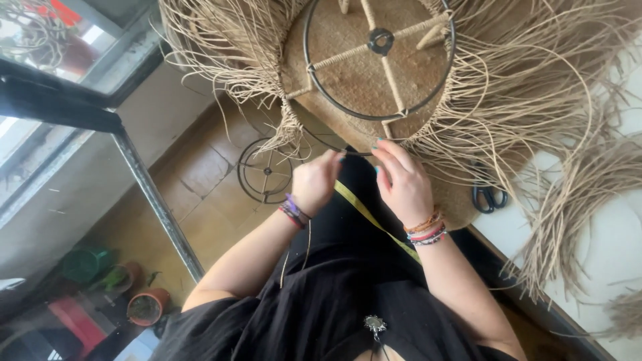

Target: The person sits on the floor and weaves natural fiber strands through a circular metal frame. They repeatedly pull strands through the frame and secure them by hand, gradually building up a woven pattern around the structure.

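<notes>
Head view shows your left hand (314, 182) curled, pinching thin straw strands (297, 130), your right hand (403, 179) half-closed on the woven disc's rim, beneath the round black metal frame (319, 101), scissors (489, 198) just right

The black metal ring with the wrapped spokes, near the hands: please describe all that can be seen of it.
The ring is a thin black metal hoop with four spokes wrapped in tan fibre, meeting at a small dark hub. It lies over a round woven mat, and long loose fibre strands fan out around it. Its top is cut off by the picture edge. The left hand and right hand work at its near rim.
</notes>
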